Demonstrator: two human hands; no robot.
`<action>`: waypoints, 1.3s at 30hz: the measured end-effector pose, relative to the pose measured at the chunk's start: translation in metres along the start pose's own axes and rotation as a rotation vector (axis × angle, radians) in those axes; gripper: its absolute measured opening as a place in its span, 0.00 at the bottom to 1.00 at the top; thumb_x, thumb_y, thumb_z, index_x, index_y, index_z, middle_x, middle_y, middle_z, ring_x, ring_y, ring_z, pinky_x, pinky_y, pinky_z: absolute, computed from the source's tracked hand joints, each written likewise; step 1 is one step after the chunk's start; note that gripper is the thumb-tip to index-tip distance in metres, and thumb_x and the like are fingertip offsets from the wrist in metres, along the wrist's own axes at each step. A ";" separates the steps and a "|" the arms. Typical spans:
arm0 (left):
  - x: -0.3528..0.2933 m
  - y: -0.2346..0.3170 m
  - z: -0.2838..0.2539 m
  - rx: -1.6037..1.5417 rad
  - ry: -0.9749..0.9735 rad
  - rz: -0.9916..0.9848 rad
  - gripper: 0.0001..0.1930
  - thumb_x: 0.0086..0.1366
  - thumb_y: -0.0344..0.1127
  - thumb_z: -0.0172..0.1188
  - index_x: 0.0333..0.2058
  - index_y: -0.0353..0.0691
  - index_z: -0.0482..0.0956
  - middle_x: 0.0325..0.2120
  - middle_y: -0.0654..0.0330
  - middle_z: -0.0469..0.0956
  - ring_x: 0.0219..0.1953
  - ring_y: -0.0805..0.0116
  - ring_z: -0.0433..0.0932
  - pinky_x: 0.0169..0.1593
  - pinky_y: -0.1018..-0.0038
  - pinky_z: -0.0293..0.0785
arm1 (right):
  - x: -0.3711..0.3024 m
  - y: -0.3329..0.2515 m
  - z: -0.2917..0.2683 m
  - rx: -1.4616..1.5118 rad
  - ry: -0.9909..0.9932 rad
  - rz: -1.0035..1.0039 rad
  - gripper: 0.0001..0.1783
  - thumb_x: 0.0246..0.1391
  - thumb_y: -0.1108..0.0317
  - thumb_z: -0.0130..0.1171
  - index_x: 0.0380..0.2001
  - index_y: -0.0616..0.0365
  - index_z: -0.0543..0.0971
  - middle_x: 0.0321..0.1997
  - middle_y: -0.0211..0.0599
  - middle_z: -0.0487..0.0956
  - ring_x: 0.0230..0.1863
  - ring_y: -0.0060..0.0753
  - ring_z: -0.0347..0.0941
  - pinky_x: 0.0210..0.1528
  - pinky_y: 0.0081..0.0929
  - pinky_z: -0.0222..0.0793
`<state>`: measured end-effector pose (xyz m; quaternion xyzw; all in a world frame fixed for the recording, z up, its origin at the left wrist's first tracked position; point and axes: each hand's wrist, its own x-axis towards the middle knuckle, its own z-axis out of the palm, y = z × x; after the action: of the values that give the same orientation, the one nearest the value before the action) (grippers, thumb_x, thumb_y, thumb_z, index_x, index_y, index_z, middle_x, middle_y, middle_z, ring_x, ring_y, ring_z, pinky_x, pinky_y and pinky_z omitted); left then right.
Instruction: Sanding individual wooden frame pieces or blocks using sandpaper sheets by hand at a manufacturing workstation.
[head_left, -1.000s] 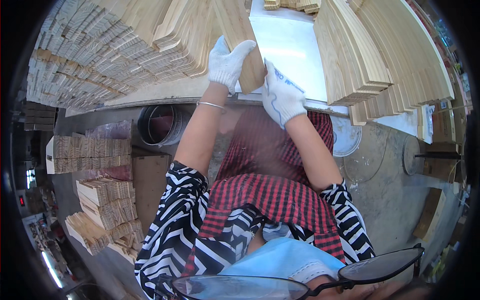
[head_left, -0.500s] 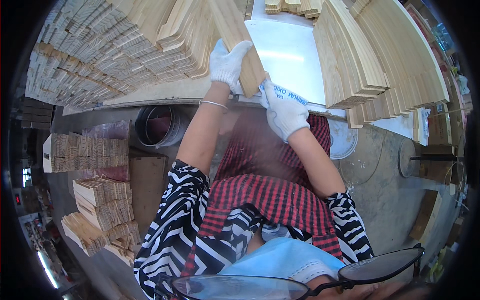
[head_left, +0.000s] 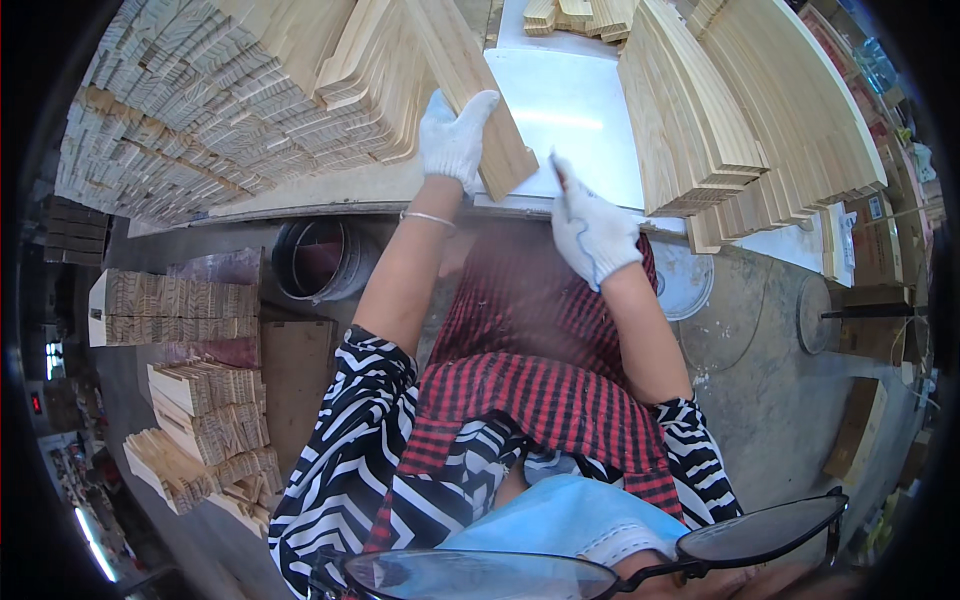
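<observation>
Our pale-topped workbench (head_left: 370,188) carries a broad bank of cream-coloured wooden boards (head_left: 235,110) along its left side and a smaller row of pale wooden boards (head_left: 690,110) toward its right corner. Between them slants a long, flat, light-brown wooden board (head_left: 463,65), its near end by the bench's front edge; we judge it light, stiff and smooth, best gripped across its long edges, where our white-gloved left hand (head_left: 455,135) clasps it. Our white-gloved right hand (head_left: 595,232) hangs apart from that end, and we cannot tell whether its fingers clench anything.
</observation>
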<state>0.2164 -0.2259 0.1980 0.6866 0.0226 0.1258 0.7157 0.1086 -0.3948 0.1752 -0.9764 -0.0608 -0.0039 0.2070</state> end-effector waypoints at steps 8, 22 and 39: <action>-0.094 0.002 0.006 -0.608 0.160 -0.147 0.26 0.68 0.32 0.57 0.62 0.36 0.60 0.54 0.52 0.69 0.56 0.60 0.71 0.57 0.61 0.73 | 0.017 0.022 0.006 0.418 0.364 0.194 0.29 0.60 0.51 0.51 0.50 0.68 0.72 0.45 0.65 0.77 0.47 0.63 0.76 0.51 0.51 0.71; -0.103 -0.013 -0.068 0.968 -0.326 0.552 0.31 0.60 0.47 0.65 0.60 0.43 0.69 0.39 0.52 0.79 0.37 0.51 0.79 0.44 0.60 0.75 | 0.086 0.023 0.035 -0.102 0.417 -0.322 0.21 0.57 0.63 0.50 0.54 0.52 0.71 0.53 0.42 0.74 0.57 0.44 0.69 0.58 0.39 0.65; -0.099 -0.012 -0.089 1.682 -0.429 0.402 0.37 0.56 0.53 0.66 0.64 0.58 0.65 0.35 0.59 0.76 0.36 0.60 0.78 0.36 0.61 0.70 | 0.091 0.013 0.021 -0.109 0.348 -0.237 0.18 0.52 0.64 0.51 0.48 0.50 0.73 0.41 0.42 0.74 0.47 0.47 0.69 0.50 0.43 0.65</action>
<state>0.1039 -0.1599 0.1675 0.9846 -0.1479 0.0595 -0.0721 0.1999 -0.3878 0.1532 -0.9567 -0.1384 -0.2001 0.1596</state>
